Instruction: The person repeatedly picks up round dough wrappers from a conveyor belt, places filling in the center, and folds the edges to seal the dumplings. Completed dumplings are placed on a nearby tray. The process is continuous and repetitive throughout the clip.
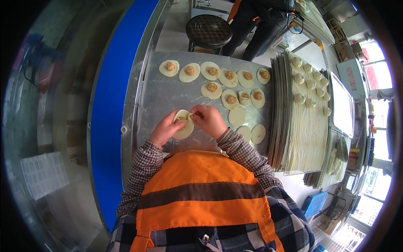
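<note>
Between my hands, over the near left of a metal table, is a round dough wrapper with brown filling in it. My left hand cups it from the left, thumb lying over the filling. On its upper right edge, the fingers of my right hand pinch the dough. Beyond my hands lie several flat wrappers topped with balls of filling, in two rough rows. One wrapper among them is partly folded up around its filling. Plain dough discs lie to the right of my right hand.
Right of the table, a stack of trays carries several closed white buns on its top. A blue strip runs along the left side. Past the far edge are a dark round stool and a standing person in dark trousers.
</note>
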